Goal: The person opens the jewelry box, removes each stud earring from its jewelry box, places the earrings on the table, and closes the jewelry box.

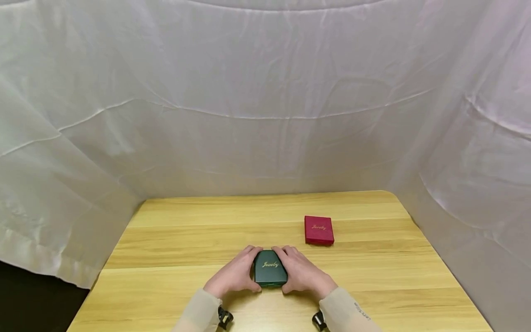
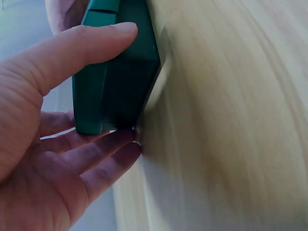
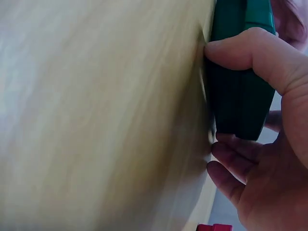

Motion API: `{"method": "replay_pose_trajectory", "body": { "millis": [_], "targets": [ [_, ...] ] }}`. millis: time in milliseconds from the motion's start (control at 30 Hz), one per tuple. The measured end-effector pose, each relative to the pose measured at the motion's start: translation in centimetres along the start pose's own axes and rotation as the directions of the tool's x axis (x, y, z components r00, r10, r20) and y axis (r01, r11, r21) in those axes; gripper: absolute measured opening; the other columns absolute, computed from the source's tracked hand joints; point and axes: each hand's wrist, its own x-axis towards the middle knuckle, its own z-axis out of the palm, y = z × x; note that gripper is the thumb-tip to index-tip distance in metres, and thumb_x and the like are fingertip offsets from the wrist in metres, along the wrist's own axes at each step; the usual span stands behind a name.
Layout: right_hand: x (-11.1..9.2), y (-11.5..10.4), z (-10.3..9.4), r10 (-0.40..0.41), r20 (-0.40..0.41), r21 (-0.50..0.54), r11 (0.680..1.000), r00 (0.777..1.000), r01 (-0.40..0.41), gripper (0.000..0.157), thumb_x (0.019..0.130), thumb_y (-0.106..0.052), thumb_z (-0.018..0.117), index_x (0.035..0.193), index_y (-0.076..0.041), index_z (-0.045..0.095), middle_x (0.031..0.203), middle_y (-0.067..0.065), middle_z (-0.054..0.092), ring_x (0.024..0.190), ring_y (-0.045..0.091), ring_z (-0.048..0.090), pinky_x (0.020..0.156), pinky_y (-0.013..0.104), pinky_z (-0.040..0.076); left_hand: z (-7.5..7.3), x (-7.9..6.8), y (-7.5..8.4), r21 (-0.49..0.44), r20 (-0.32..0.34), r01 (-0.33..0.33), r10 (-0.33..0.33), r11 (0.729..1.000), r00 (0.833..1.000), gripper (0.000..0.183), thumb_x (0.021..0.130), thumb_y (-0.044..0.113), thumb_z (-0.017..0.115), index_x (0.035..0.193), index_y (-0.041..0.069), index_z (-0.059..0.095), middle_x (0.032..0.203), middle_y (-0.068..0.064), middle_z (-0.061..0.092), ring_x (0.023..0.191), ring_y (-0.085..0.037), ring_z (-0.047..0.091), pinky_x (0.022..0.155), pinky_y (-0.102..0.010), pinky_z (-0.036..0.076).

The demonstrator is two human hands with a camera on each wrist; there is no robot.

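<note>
A dark green jewelry box (image 1: 271, 273) with gold "Jewelry" lettering on its lid sits at the near middle of the table, lid closed. My left hand (image 1: 236, 275) grips its left side and my right hand (image 1: 306, 275) its right side. In the left wrist view the thumb lies across the front of the green box (image 2: 127, 79), with the other fingers around its side. The right wrist view shows the right thumb on the front face of the box (image 3: 238, 98), fingertips close to the tabletop.
A red jewelry box (image 1: 318, 229), also with gold lettering, lies farther back and to the right on the wooden table (image 1: 174, 244). White curtains (image 1: 265, 147) hang behind the table and on both sides.
</note>
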Motion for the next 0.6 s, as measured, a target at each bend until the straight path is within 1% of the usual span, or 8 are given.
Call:
{"method": "replay_pose_trajectory", "body": {
  "millis": [133,200,333,467,600],
  "targets": [
    [-0.19,0.27,-0.25,0.007,0.010,0.055,0.998,1.000,-0.007,0.106,0.057,-0.013,0.088,0.149,-0.008,0.037,0.122,0.003,0.048,0.111,0.020,0.046,0.098,0.044,0.044,0.02,-0.01,-0.05,-0.025,-0.013,0.008,-0.009,1.000,1.000,0.098,0.059,0.019,0.094,0.142,-0.001,0.044,0.128,-0.005,0.051,0.112,-0.018,0.054,0.099,-0.040,0.046],
    [-0.21,0.41,-0.25,0.009,0.011,0.066,0.998,1.000,-0.010,0.105,0.057,-0.013,0.088,0.149,-0.009,0.037,0.122,0.002,0.048,0.111,0.019,0.046,0.098,0.043,0.044,0.02,0.00,-0.05,-0.033,-0.019,0.009,-0.009,0.999,1.000,0.098,0.059,0.019,0.094,0.141,-0.001,0.044,0.128,-0.005,0.052,0.112,-0.018,0.054,0.099,-0.040,0.046],
    [-0.15,0.59,-0.15,0.013,0.007,0.055,0.998,1.000,-0.013,0.104,0.057,-0.014,0.087,0.149,-0.010,0.037,0.123,0.001,0.049,0.112,0.019,0.046,0.099,0.043,0.043,0.06,0.08,-0.19,-0.040,-0.022,0.005,-0.006,0.999,1.000,0.099,0.060,0.022,0.093,0.142,-0.003,0.043,0.129,-0.006,0.053,0.113,-0.019,0.054,0.100,-0.040,0.045],
    [0.00,0.66,-0.06,0.010,0.000,0.038,0.999,1.000,-0.010,0.104,0.056,-0.015,0.087,0.148,-0.011,0.038,0.124,0.001,0.050,0.112,0.019,0.046,0.100,0.043,0.043,0.06,0.13,-0.46,-0.066,-0.025,0.014,-0.016,0.998,1.000,0.101,0.060,0.025,0.094,0.142,-0.004,0.042,0.129,-0.008,0.053,0.113,-0.020,0.054,0.101,-0.041,0.045],
    [0.09,0.66,0.00,0.013,-0.004,0.032,0.999,1.000,-0.013,0.104,0.056,-0.016,0.087,0.148,-0.011,0.038,0.126,0.002,0.050,0.113,0.020,0.047,0.100,0.044,0.042,-0.01,0.19,-0.63,-0.084,-0.025,0.023,-0.026,0.996,0.999,0.099,0.060,0.026,0.094,0.140,-0.002,0.044,0.125,-0.006,0.054,0.111,-0.019,0.054,0.099,-0.041,0.046]
  ]
}}
